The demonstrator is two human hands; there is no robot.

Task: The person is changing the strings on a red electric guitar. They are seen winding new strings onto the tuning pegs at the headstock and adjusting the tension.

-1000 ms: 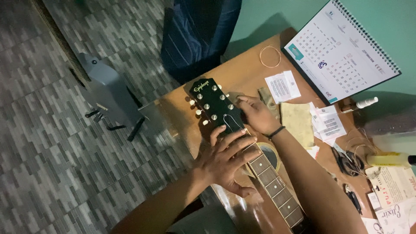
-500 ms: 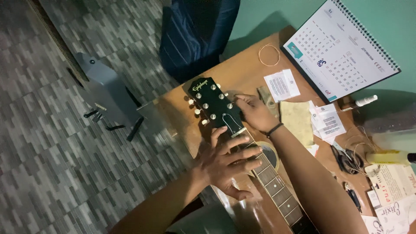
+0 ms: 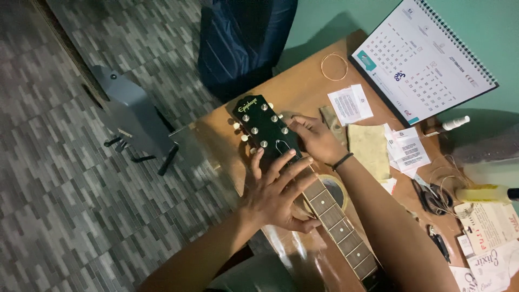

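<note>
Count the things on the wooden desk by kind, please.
Guitar: 1
Desk calendar: 1
Coiled guitar string: 1
Tape roll: 1
Yellow cloth: 1
Small spray bottle: 1
Pliers: 1
Total: 7

The glossy black guitar headstock [image 3: 263, 128] carries silver tuning pegs; its dark brown fretboard [image 3: 336, 223] shows pale dot inlays. The brown wooden worktop [image 3: 303, 92] holds a white spiral calendar [image 3: 421, 59] with a teal tab at two o'clock and a mustard-yellow cloth [image 3: 368, 148]. The floor [image 3: 65, 189] is grey, brick-patterned. A navy striped fabric [image 3: 243, 40] lies at twelve o'clock.
</note>
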